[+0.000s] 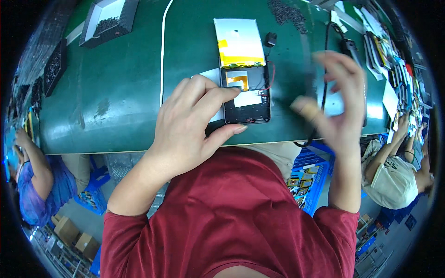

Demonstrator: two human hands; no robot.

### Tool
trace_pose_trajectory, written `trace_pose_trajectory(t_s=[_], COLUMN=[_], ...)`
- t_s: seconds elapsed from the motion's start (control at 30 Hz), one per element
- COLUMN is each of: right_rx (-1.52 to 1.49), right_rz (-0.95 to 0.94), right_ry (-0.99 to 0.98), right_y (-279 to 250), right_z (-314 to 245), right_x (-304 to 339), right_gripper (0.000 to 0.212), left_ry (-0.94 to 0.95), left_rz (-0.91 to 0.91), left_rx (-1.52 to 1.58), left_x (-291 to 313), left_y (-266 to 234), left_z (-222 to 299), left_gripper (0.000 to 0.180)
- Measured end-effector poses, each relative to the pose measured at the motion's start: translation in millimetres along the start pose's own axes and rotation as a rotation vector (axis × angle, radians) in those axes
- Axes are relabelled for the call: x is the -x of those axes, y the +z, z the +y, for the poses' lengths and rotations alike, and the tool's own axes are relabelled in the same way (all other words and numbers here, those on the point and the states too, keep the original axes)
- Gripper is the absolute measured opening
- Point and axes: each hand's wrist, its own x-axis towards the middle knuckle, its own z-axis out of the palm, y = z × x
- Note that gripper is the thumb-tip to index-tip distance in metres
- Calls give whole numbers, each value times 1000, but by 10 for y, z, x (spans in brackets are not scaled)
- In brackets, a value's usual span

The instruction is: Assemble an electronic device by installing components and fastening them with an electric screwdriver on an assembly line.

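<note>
In front of me on the green table lies an opened black handheld device (256,115). A silver flat battery pack (238,39) with yellow tape extends beyond its far end, and a thin red wire (273,76) loops out at the right side. My left hand (185,116) grips the device from the left, index finger pressed inside near a white pad and the orange flex strip (237,79), thumb at the near edge. To the right, my right hand (336,99) is smeared by motion, thumb and fingers spread, with nothing visible between them. A small black block (271,39) sits beside the battery.
A white cable (163,55) crosses the table. Trays of small black parts (109,23) stand far left; loose ones (287,16) are scattered far right. A black cord (327,41) runs by my right hand. Stacked papers (373,58) line the right. Co-workers sit on both sides.
</note>
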Motion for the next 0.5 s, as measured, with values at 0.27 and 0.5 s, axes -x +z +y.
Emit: trace_pose_trajectory(t_s=[0.27, 0.5], right_rx=[749, -149], right_rz=[86, 671], right_ry=[475, 262], right_y=[-277, -613], right_z=[959, 723], right_x=[326, 119], right_gripper=[58, 41], left_ry=[97, 89], left_rz=[31, 49], left_rx=[-115, -166], left_x=[64, 97], left_y=[37, 51], left_z=[70, 100], left_gripper=[49, 49])
